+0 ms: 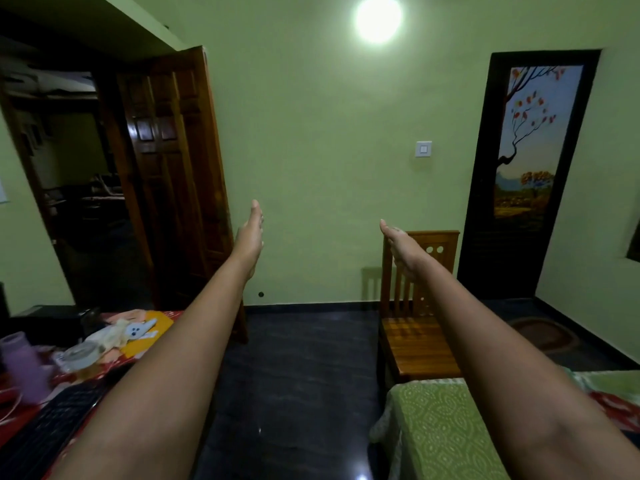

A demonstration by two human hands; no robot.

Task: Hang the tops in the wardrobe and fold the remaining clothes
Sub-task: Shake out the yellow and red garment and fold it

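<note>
Left hand (pixel 250 237): extended forward at arm's length, fingers straight and together, holding nothing, seen against the green wall (pixel 311 133).

Right hand (pixel 401 249): likewise extended, fingers straight, holding nothing, seen in front of the back of the wooden chair (pixel 420 327). The two hands were well apart, palms turned roughly toward each other.

Clothes of the task: none could be identified with certainty. No wardrobe showed in the head view.

Bed (pixel 446 434): at lower right, its corner covered by a green patterned sheet; a strip of red fabric (pixel 613 407) lay near the right edge, what it was could not be told.

Table (pixel 31 403): at lower left, under a red patterned cloth. Near its far corner lay an orange-yellow cloth (pixel 161 323) with a pale stuffed toy (pixel 138 330) on it. A round clear lidded container (pixel 81 355) stood near the middle, a lilac bottle (pixel 24 365) by the left edge, a dark keyboard (pixel 52 427) along the near edge.

Wooden chair: stood on the dark floor (pixel 294 375), just beyond the bed corner, its back to the wall.

Wooden door (pixel 173 174): stood open at left onto a dark room.

Dark door with a painted tree panel (pixel 533 143): shut, at right.

Wall switch (pixel 423 148): between the two doors.

Lit lamp (pixel 378 17): high on the wall.
</note>
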